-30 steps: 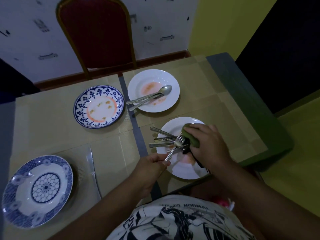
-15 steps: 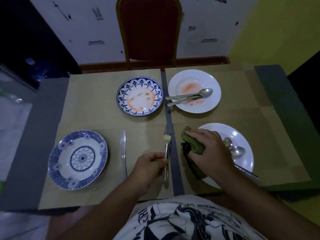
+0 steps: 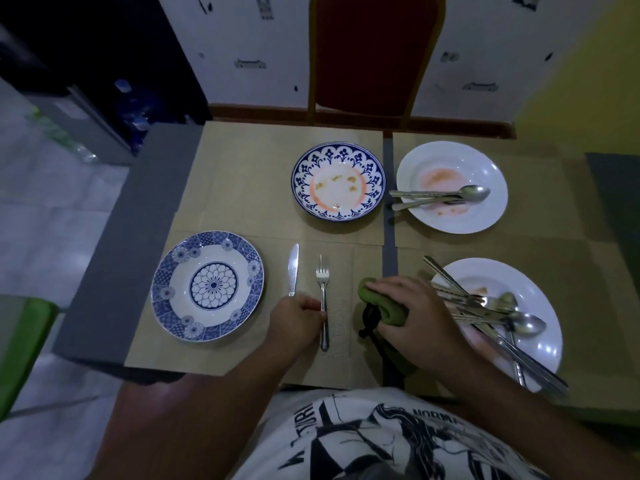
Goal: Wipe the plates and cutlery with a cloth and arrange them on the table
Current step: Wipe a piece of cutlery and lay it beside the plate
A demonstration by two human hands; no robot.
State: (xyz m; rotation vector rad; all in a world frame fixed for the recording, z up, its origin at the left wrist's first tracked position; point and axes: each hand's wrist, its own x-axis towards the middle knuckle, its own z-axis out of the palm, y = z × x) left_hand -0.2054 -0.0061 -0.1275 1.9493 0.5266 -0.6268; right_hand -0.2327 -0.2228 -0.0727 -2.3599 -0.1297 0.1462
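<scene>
My left hand [image 3: 298,318] pinches the handle of a fork [image 3: 322,289] that lies flat on the placemat, right of a knife [image 3: 293,269]. A blue patterned plate [image 3: 207,285] sits left of the knife. A green cloth [image 3: 380,303] is gripped in my right hand [image 3: 417,318], which rests on the mat beside a white plate [image 3: 540,299] piled with several spoons and forks [image 3: 491,308]. Further back stand a stained blue-rimmed plate [image 3: 338,181] and a stained white plate [image 3: 452,186] with cutlery [image 3: 440,197] across it.
Tan placemats [image 3: 242,188] cover the grey table [image 3: 114,258]. A red chair [image 3: 369,53] stands at the far side against the wall. A green object [image 3: 20,344] is at the left edge, off the table.
My left hand carried the fork from the near white plate leftward and laid it on the mat beside the knife. The view swung left. My right hand kept hold of the cloth.
</scene>
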